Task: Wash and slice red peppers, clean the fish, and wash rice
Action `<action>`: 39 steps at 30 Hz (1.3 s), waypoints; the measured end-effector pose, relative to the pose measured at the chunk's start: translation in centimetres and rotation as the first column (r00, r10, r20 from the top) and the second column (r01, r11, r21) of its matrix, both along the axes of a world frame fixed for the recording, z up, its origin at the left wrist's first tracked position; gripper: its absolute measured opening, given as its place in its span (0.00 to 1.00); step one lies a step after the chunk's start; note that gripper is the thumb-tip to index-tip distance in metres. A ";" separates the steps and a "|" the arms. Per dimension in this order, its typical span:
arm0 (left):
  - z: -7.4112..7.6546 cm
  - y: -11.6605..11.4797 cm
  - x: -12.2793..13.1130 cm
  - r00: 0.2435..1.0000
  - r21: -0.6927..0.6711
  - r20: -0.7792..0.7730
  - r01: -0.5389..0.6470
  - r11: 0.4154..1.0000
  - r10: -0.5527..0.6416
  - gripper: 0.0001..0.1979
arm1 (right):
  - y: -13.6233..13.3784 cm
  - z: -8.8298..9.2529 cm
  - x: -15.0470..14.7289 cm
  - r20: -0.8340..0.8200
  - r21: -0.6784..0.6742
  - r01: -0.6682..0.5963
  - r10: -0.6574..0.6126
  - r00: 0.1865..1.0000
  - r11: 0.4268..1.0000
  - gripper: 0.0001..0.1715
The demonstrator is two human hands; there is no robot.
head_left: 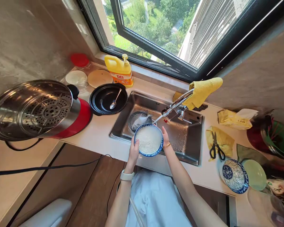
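Observation:
Between my two hands I hold a blue-and-white bowl over the front edge of the sink. White rice under cloudy water fills much of it. My left hand grips the bowl's left side, thumb on the rim. On the opposite side, my right hand is closed around the edge. Just behind the bowl, a faucet arches over the sink, and a pale stream or spout end reaches down near the far rim. A clear container with a whitish bag sits in the sink's left part.
Left of the sink are a black pan with a spoon, a red-based steamer and a yellow detergent jug. A yellow cloth drapes over the faucet. Scissors and an overturned patterned bowl lie to the right.

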State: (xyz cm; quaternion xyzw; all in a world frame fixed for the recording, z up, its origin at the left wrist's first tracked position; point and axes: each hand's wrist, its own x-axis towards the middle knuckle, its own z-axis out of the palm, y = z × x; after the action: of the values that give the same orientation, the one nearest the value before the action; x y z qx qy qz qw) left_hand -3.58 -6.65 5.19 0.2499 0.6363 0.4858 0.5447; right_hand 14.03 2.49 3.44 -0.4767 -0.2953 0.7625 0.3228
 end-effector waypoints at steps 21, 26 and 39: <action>1.0 0.0 -0.1 0.999 -0.042 -0.040 0.013 0.999 -0.015 0.28 | -0.4 0.4 -0.5 -0.132 -0.110 0.049 -0.064 0.989 0.993 0.36; 1.2 0.0 -0.2 0.998 -0.032 -0.065 0.023 0.999 -0.025 0.28 | -0.5 0.4 -0.7 -0.209 -0.204 0.112 -0.155 0.966 0.972 0.31; 3.1 0.5 -0.2 0.995 -0.216 -0.032 0.088 0.972 -0.097 0.30 | -0.9 -0.3 -0.7 -0.348 -0.329 0.093 -0.212 0.913 0.940 0.20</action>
State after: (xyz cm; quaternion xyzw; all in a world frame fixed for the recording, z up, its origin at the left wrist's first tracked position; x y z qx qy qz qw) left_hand -3.83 -6.13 8.32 0.2294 0.6838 0.3833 0.5770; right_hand 13.33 1.61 3.14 -0.3866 -0.0676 0.8484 0.3553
